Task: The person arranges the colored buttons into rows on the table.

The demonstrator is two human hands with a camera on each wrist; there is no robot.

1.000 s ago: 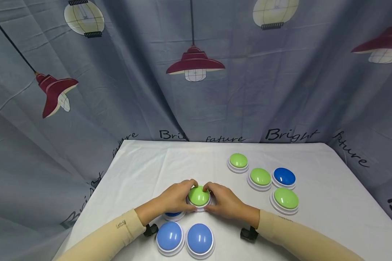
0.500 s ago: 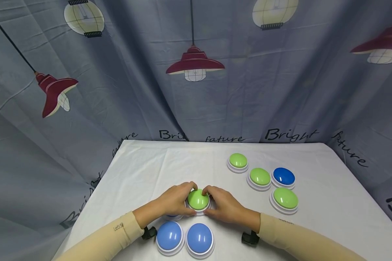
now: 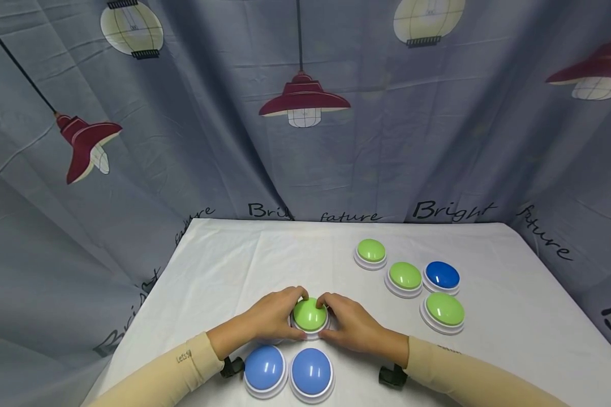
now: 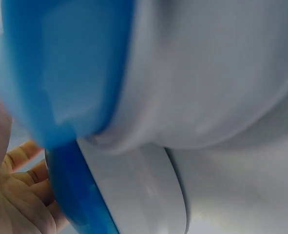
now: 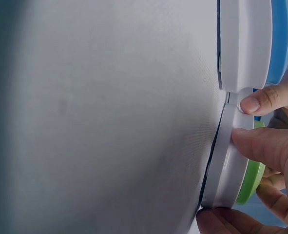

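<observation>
A green dome push button (image 3: 309, 314) with a white round base sits at the middle of the table, gripped from both sides. My left hand (image 3: 272, 314) curls round its left edge, and my right hand (image 3: 353, 323) holds its right edge. Seen from the right wrist, the white base (image 5: 226, 161) lies flat on or very near the cloth, thumbs against its near side. Just nearer to me stand two blue push buttons, a left one (image 3: 263, 368) and a right one (image 3: 312, 372). Another button's white base (image 3: 270, 341) is mostly hidden under my left hand.
On the right stand several more push buttons: a far green one (image 3: 371, 250), a middle green one (image 3: 405, 276), a blue one (image 3: 442, 275) and a near green one (image 3: 443, 310). White cloth (image 3: 244, 254) covers the table. A grey printed curtain (image 3: 209, 141) hangs behind.
Both hands have drawn the green push button a short way toward me, close to the two blue ones. The blue button beneath my left hand has become more covered. The other buttons stay put.
</observation>
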